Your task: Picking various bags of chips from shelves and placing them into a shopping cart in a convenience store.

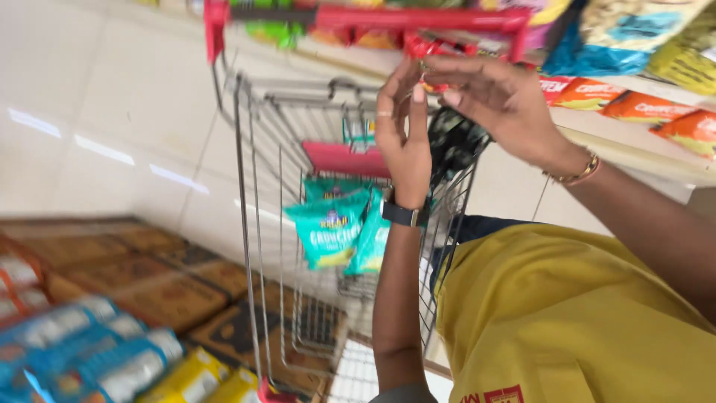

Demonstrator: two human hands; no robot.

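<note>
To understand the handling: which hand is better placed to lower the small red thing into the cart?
Probably left. The left hand stands directly over the cart basket; the right hand, pinching the small red thing, reaches in from the side.

The picture is bright all over. White streaks of glare shine on the pale floor (112,112) in the upper left of the frame. Shadows are soft and weak. The picture is tilted and smeared from moving. The packets (97,358) in the lower left are very blurry, and the red bar (373,16) along the top is fuzzy too.
</note>
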